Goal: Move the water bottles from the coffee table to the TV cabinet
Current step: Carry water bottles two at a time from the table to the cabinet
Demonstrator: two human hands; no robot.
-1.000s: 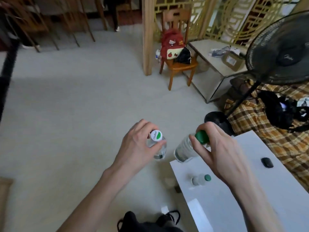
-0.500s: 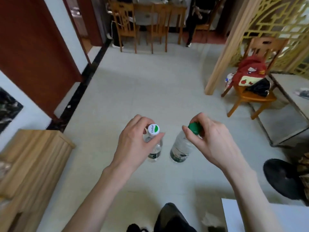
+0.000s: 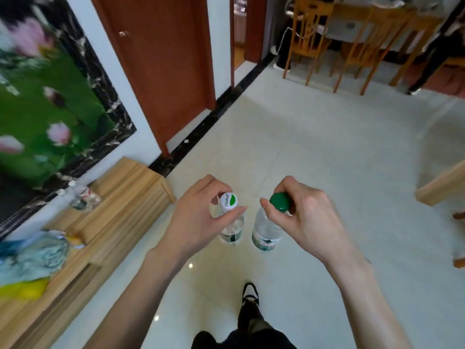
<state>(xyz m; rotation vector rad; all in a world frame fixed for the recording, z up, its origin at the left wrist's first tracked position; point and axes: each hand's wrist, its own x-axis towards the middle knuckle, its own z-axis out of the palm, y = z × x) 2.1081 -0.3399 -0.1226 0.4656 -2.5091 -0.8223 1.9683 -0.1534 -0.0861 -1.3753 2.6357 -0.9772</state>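
Observation:
My left hand [image 3: 198, 222] grips a clear water bottle with a white and green cap [image 3: 232, 229] by its neck. My right hand [image 3: 307, 220] holds a second bottle with a dark green cap [image 3: 266, 230] the same way. Both bottles hang upright above the tiled floor, side by side and close together. The light wooden TV cabinet [image 3: 120, 207] stands along the left wall, to the left of my hands. Two more bottles [image 3: 83, 197] stand on its top near the wall. The coffee table is out of view.
A bundle of bluish and yellow plastic bags [image 3: 32, 258] lies on the cabinet's near end. A brown door [image 3: 161, 66] is behind the cabinet. Wooden chairs and a dining table [image 3: 352, 39] stand far back. A wooden post [image 3: 442, 182] juts in at right. My foot [image 3: 250, 295] is below.
My view has swung left from the coffee table and fan to the TV cabinet and wall. Both hands keep their bottles, carried in front of me the whole time.

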